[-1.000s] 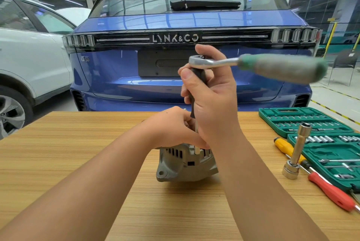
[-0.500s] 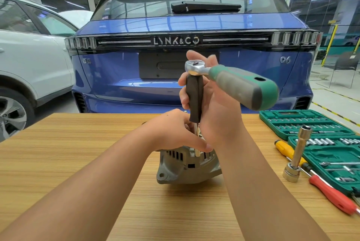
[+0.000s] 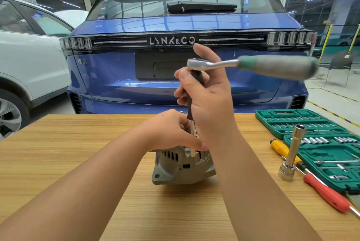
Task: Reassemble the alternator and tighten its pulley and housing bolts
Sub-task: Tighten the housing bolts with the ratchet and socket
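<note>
**Two hands on the alternator as the ratchet handle swings back to the right**

Half a second ago the green handle of the ratchet (image 3: 243, 65) pointed toward the camera; now it lies out to the right, about level, and blurred with motion. A second ago it lay much as it does now. That back-and-forth reads as one ratcheting stroke, so a housing bolt is probably being run down, though the bolt itself is hidden behind the hands and how tight it is cannot be told.

The right hand (image 3: 210, 108) has its fingers and thumb curled round the dark upright grip below the ratchet head, with one finger raised behind the head. A thin steel extension (image 3: 192, 139) drops from that grip straight down into the alternator (image 3: 181, 166), so the tool's long axis stands nearly upright while the handle crosses it sideways.

The left hand (image 3: 171, 131) rests on top of the alternator with fingers bent over its upper edge, steadying it; whether they clamp any part cannot be told.

The alternator sits on the wooden table (image 3: 68, 153) near the middle, directly under the hands. Its vented side faces the camera, its mounting ear (image 3: 158, 176) points to the lower left, and its shaft axis seems to run vertically.
</note>
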`<state>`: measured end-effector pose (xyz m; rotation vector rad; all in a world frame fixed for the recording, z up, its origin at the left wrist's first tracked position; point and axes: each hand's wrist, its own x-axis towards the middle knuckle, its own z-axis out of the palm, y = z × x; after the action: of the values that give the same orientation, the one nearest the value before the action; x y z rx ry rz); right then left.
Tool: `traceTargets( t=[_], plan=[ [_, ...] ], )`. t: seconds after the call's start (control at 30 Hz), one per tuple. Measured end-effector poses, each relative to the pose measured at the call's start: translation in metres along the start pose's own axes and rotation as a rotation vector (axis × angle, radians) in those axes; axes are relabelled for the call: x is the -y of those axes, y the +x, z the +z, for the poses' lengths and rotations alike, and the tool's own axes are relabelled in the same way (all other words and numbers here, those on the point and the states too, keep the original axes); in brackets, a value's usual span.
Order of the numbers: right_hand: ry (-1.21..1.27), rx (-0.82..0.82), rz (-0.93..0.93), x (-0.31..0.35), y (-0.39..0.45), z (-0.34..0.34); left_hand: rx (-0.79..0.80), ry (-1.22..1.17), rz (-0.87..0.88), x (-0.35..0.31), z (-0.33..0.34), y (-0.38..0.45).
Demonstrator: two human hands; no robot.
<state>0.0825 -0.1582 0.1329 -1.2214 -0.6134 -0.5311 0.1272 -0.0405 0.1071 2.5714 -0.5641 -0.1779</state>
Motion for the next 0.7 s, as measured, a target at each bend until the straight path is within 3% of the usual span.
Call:
traceTargets(
  t=[0.13,0.33,0.47,0.63,0.7],
  plan=[
    [-0.022,0.055,-0.06,-0.004,-0.002,0.005,0.003,-0.009,0.058,-0.003,0.001,-0.002],
    [0.288,0.117,0.086,0.001,-0.002,-0.002,-0.008,-0.023,0.063,-0.003,0.0,-0.007],
    [0.211,0.035,0.145,0.007,0.0,0.001,-0.044,0.03,-0.02,-0.003,0.0,-0.005],
    [0.066,-0.198,0.16,0.009,0.003,-0.002,-0.022,0.04,-0.021,-0.002,0.001,-0.005],
    [0.102,-0.146,0.236,0.009,0.006,-0.009,-0.037,0.035,-0.033,-0.001,0.002,-0.004]
  ],
)
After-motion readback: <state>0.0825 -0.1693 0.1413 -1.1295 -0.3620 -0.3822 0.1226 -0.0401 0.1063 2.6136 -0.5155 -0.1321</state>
